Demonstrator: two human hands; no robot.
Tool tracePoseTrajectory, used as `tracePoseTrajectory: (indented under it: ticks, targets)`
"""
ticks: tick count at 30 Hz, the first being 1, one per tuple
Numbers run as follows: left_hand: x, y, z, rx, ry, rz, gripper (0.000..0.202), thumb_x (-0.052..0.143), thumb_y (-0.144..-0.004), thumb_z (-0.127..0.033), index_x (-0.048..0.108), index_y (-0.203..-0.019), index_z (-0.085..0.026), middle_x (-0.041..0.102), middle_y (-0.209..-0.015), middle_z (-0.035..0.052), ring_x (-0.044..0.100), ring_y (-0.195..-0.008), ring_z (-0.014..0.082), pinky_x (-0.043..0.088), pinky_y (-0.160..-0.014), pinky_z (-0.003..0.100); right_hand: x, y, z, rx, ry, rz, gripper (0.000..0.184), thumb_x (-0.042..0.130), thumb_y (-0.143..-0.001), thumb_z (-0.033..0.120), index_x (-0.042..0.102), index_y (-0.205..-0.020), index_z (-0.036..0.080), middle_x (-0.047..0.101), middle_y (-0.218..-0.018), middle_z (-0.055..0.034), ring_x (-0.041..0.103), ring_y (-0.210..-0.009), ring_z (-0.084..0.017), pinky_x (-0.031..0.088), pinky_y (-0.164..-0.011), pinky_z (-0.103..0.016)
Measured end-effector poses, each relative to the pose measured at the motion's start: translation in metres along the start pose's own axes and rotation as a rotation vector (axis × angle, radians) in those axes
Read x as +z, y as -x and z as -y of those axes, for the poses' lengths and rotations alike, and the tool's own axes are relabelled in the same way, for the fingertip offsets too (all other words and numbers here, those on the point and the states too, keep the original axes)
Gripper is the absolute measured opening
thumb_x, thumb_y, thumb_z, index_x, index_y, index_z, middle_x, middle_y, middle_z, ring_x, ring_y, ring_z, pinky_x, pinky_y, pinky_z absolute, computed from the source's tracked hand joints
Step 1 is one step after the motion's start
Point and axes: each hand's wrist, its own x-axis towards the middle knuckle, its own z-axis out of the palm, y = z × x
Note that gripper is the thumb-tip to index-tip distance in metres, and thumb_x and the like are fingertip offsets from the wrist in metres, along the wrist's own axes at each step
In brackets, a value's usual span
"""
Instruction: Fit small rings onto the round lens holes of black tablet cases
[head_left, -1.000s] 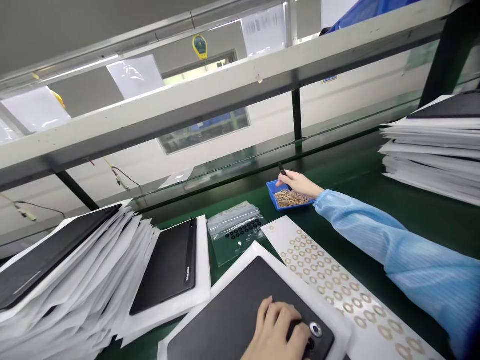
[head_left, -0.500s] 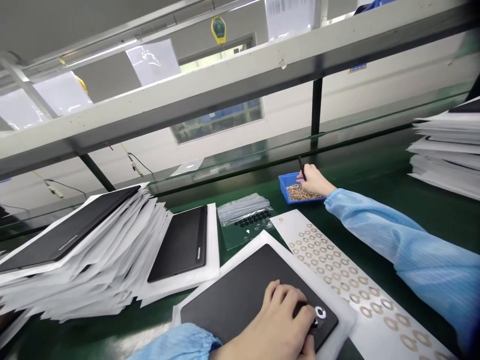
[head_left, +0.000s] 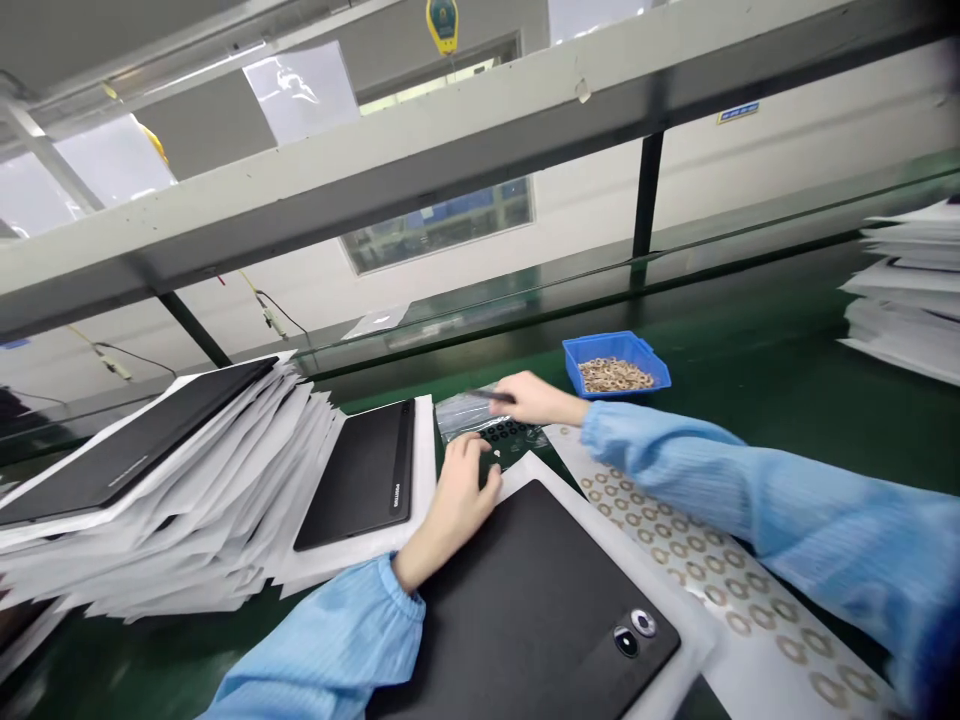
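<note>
My right hand (head_left: 536,398) is closed around a slim black pen-like tool (head_left: 487,395), blurred by motion. It hovers over the top of a clear zip bag (head_left: 459,412) with small black rings (head_left: 504,431) on it or in it; I cannot tell which. My left hand (head_left: 459,495) has its fingers apart at the bag's near left side. Below it lies a large black tablet (head_left: 540,610) on white wrapping, with two round camera lenses at its lower right corner. Beside the tablet runs a white sheet (head_left: 750,590) bearing rows of tan rings, partly under my right sleeve.
A blue tray (head_left: 660,375) of loose tan rings stands behind the sheet. At left, a second tablet (head_left: 360,480) lies beside a tall stack of wrapped tablets (head_left: 225,500). Another stack (head_left: 907,300) sits far right. A shelf beam (head_left: 375,165) crosses overhead.
My right hand has moved left from the blue tray to the bag, still holding the black tool. My left hand has left the tablet's lens corner for the bag, uncovering both lenses.
</note>
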Motion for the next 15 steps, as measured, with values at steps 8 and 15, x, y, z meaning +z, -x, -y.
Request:
tracePoseTrajectory:
  ticks: [8,15]
  targets:
    - [0.023,0.0,0.044,-0.081,-0.142,0.042,0.032,0.055,-0.088,-0.031,0.052,-0.116,-0.015,0.052,-0.119,0.0092,0.054,-0.104,0.0236,0.045,-0.086,0.045,0.062,-0.03,-0.001,-0.157,-0.048,0.265,0.025,0.053,-0.089,0.03,0.058,-0.106,0.012,0.06,-0.104,-0.0065,0.06,-0.088,-0.017,0.051,-0.076,-0.035]
    - [0.023,0.001,0.042,-0.107,-0.187,0.121,0.034,0.055,-0.088,-0.031,0.051,-0.118,-0.016,0.05,-0.122,0.0096,0.052,-0.108,0.0247,0.044,-0.088,0.047,0.063,-0.031,-0.009,-0.151,-0.055,0.311,0.024,0.053,-0.088,0.029,0.058,-0.106,0.012,0.06,-0.105,-0.0068,0.059,-0.091,-0.018,0.05,-0.078,-0.037]
